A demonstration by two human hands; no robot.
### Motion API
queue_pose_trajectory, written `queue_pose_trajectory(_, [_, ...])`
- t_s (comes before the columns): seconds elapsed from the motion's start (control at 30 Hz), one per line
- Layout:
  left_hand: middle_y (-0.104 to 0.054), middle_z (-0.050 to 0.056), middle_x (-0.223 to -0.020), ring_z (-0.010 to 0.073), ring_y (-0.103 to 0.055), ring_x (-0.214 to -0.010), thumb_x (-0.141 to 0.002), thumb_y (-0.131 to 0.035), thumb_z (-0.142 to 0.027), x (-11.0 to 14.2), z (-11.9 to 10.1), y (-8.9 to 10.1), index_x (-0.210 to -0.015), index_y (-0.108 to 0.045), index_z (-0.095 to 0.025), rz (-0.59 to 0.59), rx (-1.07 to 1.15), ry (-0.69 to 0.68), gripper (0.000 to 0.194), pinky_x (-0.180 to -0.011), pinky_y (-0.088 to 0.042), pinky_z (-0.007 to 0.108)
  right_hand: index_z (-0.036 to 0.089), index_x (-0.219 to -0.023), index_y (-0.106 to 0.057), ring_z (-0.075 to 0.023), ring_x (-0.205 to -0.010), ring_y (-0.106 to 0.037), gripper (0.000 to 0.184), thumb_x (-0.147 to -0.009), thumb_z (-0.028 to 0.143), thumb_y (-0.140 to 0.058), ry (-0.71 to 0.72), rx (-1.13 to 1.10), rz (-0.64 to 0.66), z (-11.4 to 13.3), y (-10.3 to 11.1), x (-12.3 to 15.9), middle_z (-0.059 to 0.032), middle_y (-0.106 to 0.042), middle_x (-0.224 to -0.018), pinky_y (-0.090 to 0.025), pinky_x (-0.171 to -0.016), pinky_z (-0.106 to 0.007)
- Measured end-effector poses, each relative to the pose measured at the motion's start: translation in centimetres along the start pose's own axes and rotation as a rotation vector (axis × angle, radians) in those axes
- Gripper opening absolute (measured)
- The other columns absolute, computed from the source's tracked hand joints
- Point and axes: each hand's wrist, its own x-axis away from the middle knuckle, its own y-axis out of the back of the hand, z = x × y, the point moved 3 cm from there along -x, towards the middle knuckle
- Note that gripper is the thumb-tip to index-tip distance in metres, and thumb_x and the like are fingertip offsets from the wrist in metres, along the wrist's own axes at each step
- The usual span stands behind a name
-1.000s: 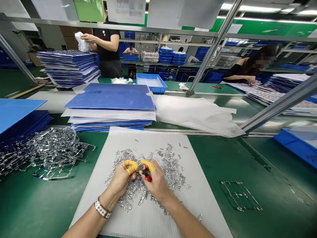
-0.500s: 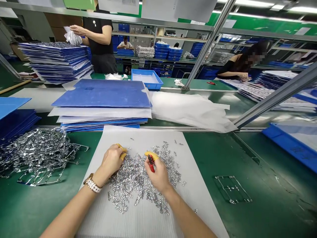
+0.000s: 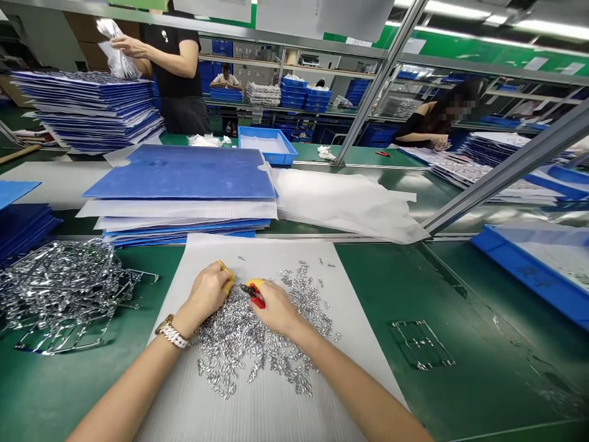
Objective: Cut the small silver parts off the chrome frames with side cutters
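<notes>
My right hand [image 3: 275, 309] is closed around small red-handled nippers [image 3: 256, 298], whose dark jaws point left. My left hand [image 3: 207, 293] is pinched shut just left of those jaws; what lies between its fingers is too small to make out. Yellow finger covers show on both hands. Beneath and around them a heap of small shiny silver pieces [image 3: 239, 344] spreads over a white sheet [image 3: 184, 399]. A few pieces lie scattered towards the sheet's far end.
Tangled shiny metal frames [image 3: 64, 288] are piled at left; a single frame [image 3: 423, 345] lies at right. Beyond the sheet stands a stack of blue boards [image 3: 184, 175] with white liners. A blue tray [image 3: 529, 270] sits far right. Co-workers are across the bench.
My right hand has moved left with the nippers, turning their jaws towards my left hand. The camera view has shifted slightly. A person at the back left has raised a white bag.
</notes>
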Motion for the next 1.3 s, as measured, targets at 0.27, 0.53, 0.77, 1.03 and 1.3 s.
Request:
queue_pose_trajectory(0.27, [-0.063,0.001,-0.061,0.011,-0.045,-0.042,-0.083,-0.058,-0.041,3.3,2.3,3.5,-0.087,-0.062,-0.019,-0.105,0.433,0.249,0.023,-0.043,-0.031,0.023,0.023,-0.102,-0.062,-0.0227,-0.081,-0.062,0.034,-0.073,0.006,-0.061,0.078,0.005,0.034,1.5,-2.5,-2.5,-0.0037,-0.066,-0.088,-0.047,-0.076,-0.034])
queue_pose_trajectory(0.53, [-0.072,0.006,-0.068,0.0037,-0.044,-0.035,-0.068,-0.078,-0.031,4.8,3.2,2.7,-0.084,-0.061,-0.015,-0.174,1.256,0.499,0.029,-0.041,-0.033,0.017,0.023,-0.082,-0.061,-0.0198,-0.071,-0.059,0.024,-0.069,0.003,-0.059,0.033,-0.024,0.062,0.8,-3.1,-2.4,-0.0004,-0.062,-0.074,-0.044,-0.068,-0.029])
queue_pose_trajectory(0.77, [-0.069,0.005,-0.072,0.0029,-0.047,-0.044,-0.067,-0.08,-0.022,4.6,2.4,2.3,-0.082,-0.066,-0.013,-0.125,1.328,0.507,0.023,-0.044,-0.036,0.014,0.019,-0.1,-0.059,-0.0146,-0.073,-0.06,0.025,-0.075,0.016,-0.056,-0.257,-0.654,-0.028,-0.4,-2.1,-0.3,0.0002,-0.062,-0.081,-0.048,-0.07,-0.027])
queue_pose_trajectory(1.03, [-0.068,0.007,-0.077,0.0052,-0.047,-0.049,-0.073,-0.074,-0.028,4.6,1.7,1.3,-0.084,-0.069,-0.012,-0.099,1.311,0.457,0.02,-0.049,-0.04,0.018,0.019,-0.099,-0.059,-0.0146,-0.07,-0.057,0.027,-0.072,0.02,-0.059,-0.298,-0.793,-0.226,0.0,-2.0,0.9,0.0006,-0.06,-0.079,-0.048,-0.07,-0.028])
queue_pose_trajectory(1.3, [-0.067,0.006,-0.081,0.0112,-0.051,-0.06,-0.083,-0.061,-0.039,4.8,0.8,0.6,-0.11,-0.066,-0.012,-0.059,1.053,0.447,0.039,-0.058,-0.042,0.023,0.019,-0.1,-0.06,-0.0157,-0.077,-0.059,0.024,-0.077,0.018,-0.056,-0.193,-0.673,-0.276,0.7,-0.8,1.1,-0.002,-0.063,-0.086,-0.049,-0.072,-0.028])
